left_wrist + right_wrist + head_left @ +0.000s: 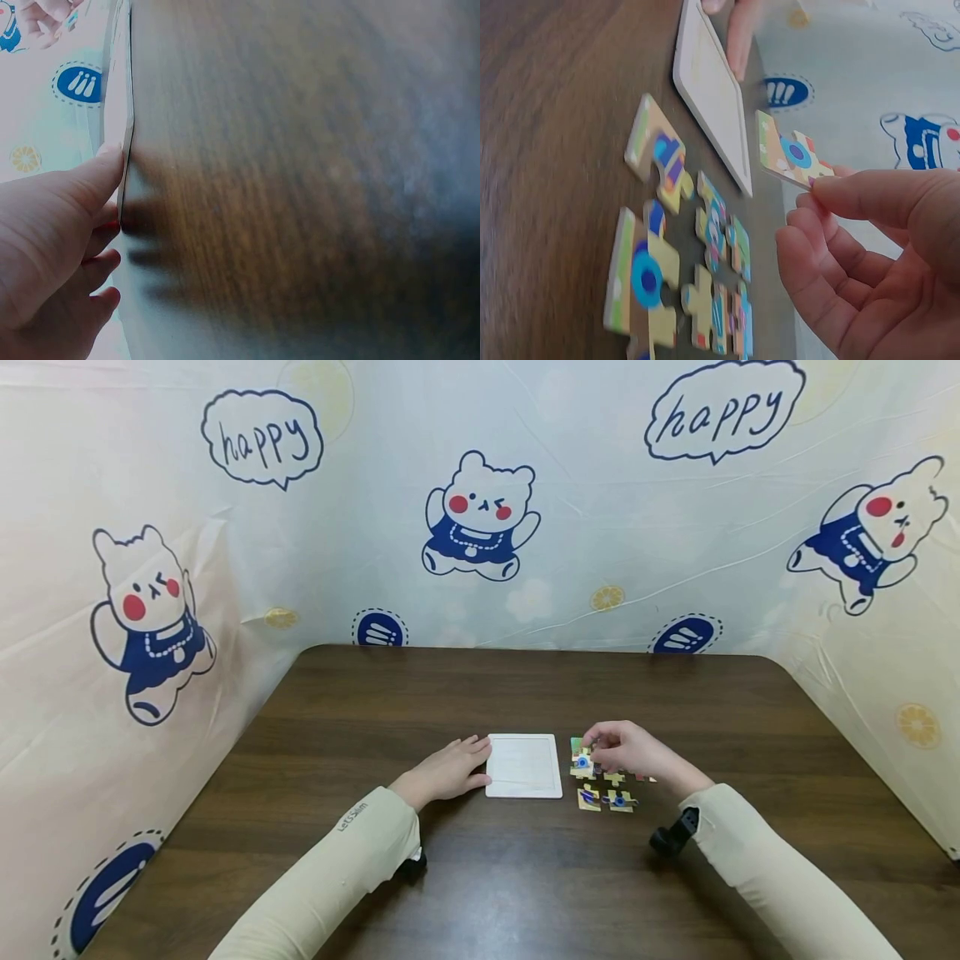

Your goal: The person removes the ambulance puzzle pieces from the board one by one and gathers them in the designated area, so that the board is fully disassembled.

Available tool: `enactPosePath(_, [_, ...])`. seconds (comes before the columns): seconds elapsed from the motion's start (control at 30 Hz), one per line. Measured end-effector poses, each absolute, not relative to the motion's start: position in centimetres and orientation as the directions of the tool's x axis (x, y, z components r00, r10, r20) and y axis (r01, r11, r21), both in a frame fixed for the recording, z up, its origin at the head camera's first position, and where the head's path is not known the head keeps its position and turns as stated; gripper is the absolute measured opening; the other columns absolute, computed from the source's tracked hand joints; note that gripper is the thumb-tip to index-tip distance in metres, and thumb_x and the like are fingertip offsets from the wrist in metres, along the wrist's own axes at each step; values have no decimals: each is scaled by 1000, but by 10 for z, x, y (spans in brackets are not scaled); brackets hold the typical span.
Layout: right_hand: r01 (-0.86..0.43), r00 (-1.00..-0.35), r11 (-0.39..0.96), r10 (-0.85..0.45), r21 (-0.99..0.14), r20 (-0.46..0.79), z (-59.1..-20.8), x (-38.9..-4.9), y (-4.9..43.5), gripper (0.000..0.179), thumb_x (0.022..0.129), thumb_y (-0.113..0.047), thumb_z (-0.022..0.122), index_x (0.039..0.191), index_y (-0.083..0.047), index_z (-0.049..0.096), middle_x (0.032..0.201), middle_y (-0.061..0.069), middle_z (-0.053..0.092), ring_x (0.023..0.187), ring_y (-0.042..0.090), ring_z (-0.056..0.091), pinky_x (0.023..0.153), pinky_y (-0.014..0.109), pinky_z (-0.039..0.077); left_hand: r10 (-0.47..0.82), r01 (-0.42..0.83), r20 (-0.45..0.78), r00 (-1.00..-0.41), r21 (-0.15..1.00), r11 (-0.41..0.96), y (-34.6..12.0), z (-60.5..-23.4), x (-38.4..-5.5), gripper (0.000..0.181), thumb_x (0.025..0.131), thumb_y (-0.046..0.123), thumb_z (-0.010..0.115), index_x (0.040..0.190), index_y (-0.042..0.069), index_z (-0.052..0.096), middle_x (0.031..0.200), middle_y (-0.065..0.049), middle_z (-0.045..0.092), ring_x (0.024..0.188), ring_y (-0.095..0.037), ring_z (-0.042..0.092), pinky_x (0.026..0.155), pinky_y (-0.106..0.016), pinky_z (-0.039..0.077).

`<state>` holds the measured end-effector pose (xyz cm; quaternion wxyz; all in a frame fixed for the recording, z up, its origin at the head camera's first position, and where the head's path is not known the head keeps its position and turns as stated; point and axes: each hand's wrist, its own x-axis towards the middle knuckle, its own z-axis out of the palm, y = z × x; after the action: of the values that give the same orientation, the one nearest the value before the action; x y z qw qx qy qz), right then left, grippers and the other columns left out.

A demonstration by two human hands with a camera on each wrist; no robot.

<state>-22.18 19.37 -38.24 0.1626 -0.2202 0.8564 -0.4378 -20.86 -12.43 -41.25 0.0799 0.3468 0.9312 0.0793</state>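
Note:
My right hand (pixel 633 756) pinches a puzzle piece (pixel 795 154) between thumb and fingertips, raised over the table. The piece has a blue circle and a green edge. Below it lie several loose pieces, among them one with a purple and blue shape (pixel 664 154) and one with a blue circle (pixel 645 281). To the left is a shallow white puzzle tray (pixel 523 767) with a raised rim and a bare inside. My left hand (pixel 444 771) rests at the tray's left edge, fingers stretched out, thumb touching the rim in the left wrist view.
All of this lies on a dark brown wooden table (pixel 480 877). A printed cloth backdrop (pixel 585 410) with bears and lettering stands behind and at both sides. A black wrist device (pixel 675 832) sits at the right cuff.

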Motion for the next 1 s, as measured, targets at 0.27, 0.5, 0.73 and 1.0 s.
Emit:
enactPosePath(0.27, [-212,-842,527,-526,-823,-120,-381,-221,216,15,88,-1,56,102,3,59,72,9,55,60,24,53,57,44,50,653,626,-100,-751,208,752,-124,-411,-207,57,95,29,52,138,-4,37,144,-18,32,133,-33,25,106,-45,21])
enactPosePath(0.5, [-189,-826,520,-543,-833,-151,-379,-219,232,16,89,0,55,104,6,57,71,9,53,62,25,53,58,42,51,653,627,-98,-751,206,751,-124,-413,-208,56,95,29,52,138,-4,37,144,-18,32,133,-33,25,106,-45,21])
enactPosePath(0.73, [-141,-817,521,-541,-842,-198,-379,-216,248,18,88,0,55,104,7,55,74,12,55,64,22,52,59,40,50,655,630,-92,-750,200,750,-125,-414,-210,57,95,30,52,138,-3,37,143,-17,32,132,-33,26,106,-45,22])
enactPosePath(1.0, [-114,-804,541,-543,-833,-242,-384,-213,267,16,88,0,54,103,6,55,75,10,53,66,22,51,58,40,50,650,623,-96,-754,208,754,-125,-413,-209,56,95,30,53,138,-3,38,144,-17,32,133,-33,26,106,-45,21])
